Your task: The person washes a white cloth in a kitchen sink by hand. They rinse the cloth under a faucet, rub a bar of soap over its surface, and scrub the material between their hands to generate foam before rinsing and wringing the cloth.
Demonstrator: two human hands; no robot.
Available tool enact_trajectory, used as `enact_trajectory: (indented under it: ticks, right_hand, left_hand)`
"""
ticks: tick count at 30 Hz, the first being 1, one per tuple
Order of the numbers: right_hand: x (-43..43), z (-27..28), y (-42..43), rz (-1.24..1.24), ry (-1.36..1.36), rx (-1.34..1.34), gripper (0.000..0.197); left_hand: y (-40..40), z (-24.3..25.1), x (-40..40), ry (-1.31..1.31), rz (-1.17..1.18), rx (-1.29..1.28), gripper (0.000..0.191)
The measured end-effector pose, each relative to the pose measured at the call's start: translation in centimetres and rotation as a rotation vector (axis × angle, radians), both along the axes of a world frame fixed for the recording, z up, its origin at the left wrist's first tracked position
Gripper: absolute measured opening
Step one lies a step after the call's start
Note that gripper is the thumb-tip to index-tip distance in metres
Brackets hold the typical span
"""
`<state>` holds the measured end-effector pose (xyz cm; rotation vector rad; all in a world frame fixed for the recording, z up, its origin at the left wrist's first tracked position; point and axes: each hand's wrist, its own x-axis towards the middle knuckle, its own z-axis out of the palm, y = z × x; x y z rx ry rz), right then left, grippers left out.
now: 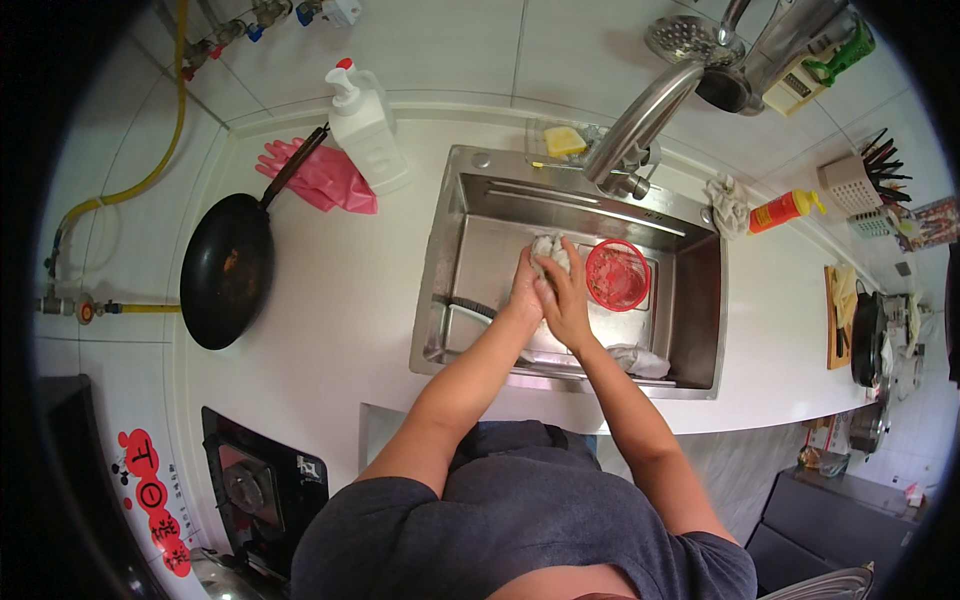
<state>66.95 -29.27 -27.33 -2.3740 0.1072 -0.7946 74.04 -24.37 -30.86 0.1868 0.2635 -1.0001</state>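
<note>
Both my hands are together over the stainless steel sink (pixel 701 322), pressed around a crumpled whitish cloth (pixel 550 246). My left hand (pixel 528 289) cups it from the left side, and my right hand (pixel 566 296) covers it from the right with the fingers bent. Just right of my hands, a red mesh strainer basket (pixel 618 275) lies in the sink with small scraps in it. A brush with dark bristles (pixel 472 307) rests at the sink's left. Another wet pale cloth (pixel 639 361) lies at the near right edge, partly behind my right forearm.
A steel faucet (pixel 645 120) arches over the sink's back edge, near a yellow sponge (pixel 564 141). Left on the counter are a black wok (pixel 227 271), pink rubber gloves (pixel 326 176) and a white pump bottle (pixel 367 135). A red-yellow squeeze bottle (pixel 780 212) and a rag (pixel 727 206) are right.
</note>
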Motion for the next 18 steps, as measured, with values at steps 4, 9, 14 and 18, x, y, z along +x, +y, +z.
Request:
enact_trajectory:
  ticks: [4, 9, 14, 18]
  right_hand:
    - [0.7, -1.8, -1.5, -0.216, -0.113, 0.541, 0.036]
    - [2.0, -3.2, -1.8, -0.420, -0.318, 1.077, 0.039]
    - [1.5, -1.7, 0.0, -0.579, -0.038, 0.605, 0.039]
    - [1.8, -0.6, 0.0, -0.493, -0.221, 0.380, 0.034]
  left_hand:
    - [-0.9, -0.3, -0.5, 0.086, 0.053, 0.099, 0.037]
    - [-1.7, -0.3, -0.5, 0.056, 0.087, 0.113, 0.032]
    - [-2.0, -1.8, -1.1, -0.315, 0.247, 0.596, 0.028]
    - [-1.2, 2.5, -2.2, -0.669, 0.226, 0.612, 0.021]
